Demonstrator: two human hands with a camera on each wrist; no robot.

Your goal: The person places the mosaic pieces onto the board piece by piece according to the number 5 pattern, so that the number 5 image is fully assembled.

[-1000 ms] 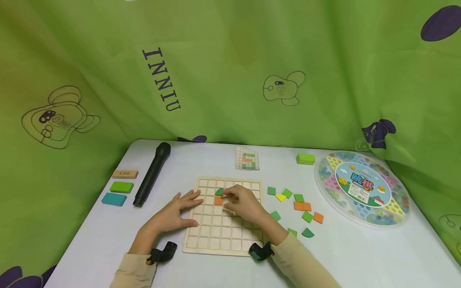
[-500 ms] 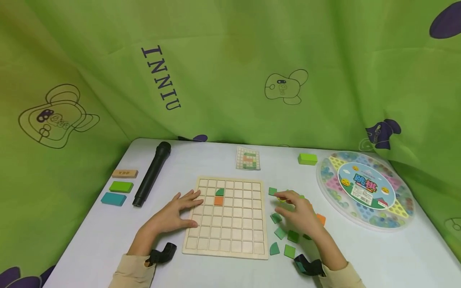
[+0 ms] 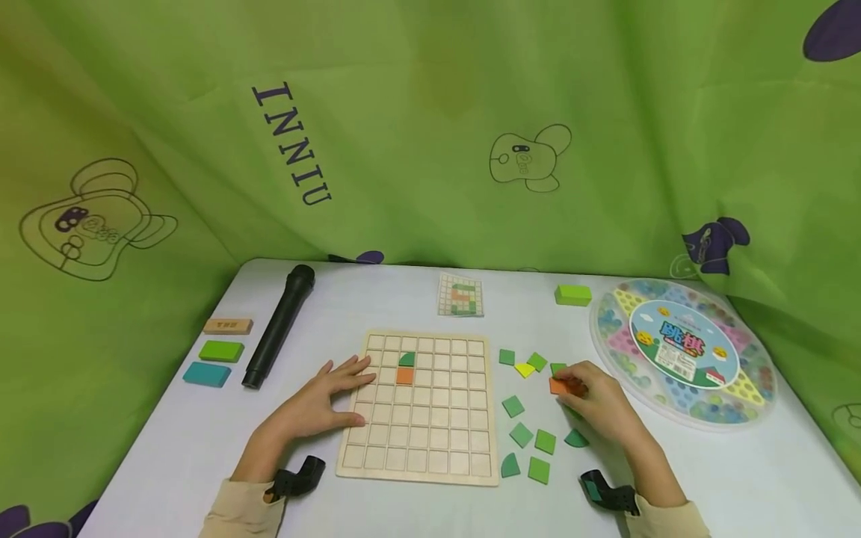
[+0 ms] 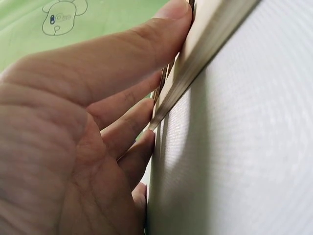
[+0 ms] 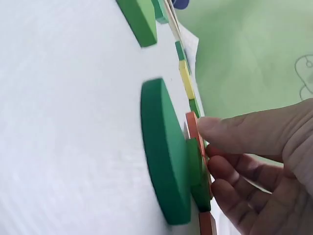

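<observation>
A wooden grid board (image 3: 433, 436) lies on the white table, with a green quarter-round tile (image 3: 408, 361) directly above an orange square tile (image 3: 405, 376) in its upper left cells. My left hand (image 3: 315, 402) rests fingers and thumb, fairly straight, along the board's left edge; the left wrist view shows the thumb (image 4: 168, 17) on the rim. Right of the board, my right hand (image 3: 601, 403) reaches down to two orange squares lying side by side. Its thumb and fingertips pinch at an orange square tile (image 5: 194, 128). A dark green quarter-round tile (image 5: 164, 154) lies close by.
Several green tiles (image 3: 521, 434) and a yellow tile (image 3: 525, 370) lie between board and right hand. A pattern card (image 3: 460, 296) sits behind the board. Farther out are a black microphone (image 3: 279, 329), coloured blocks (image 3: 221, 351), a green block (image 3: 573, 295) and a round Chinese checkers box (image 3: 682, 355).
My right hand has left the board, uncovering the green quarter-round tile there, and moved right over the loose tiles to the orange squares. My left hand keeps its place on the board's edge.
</observation>
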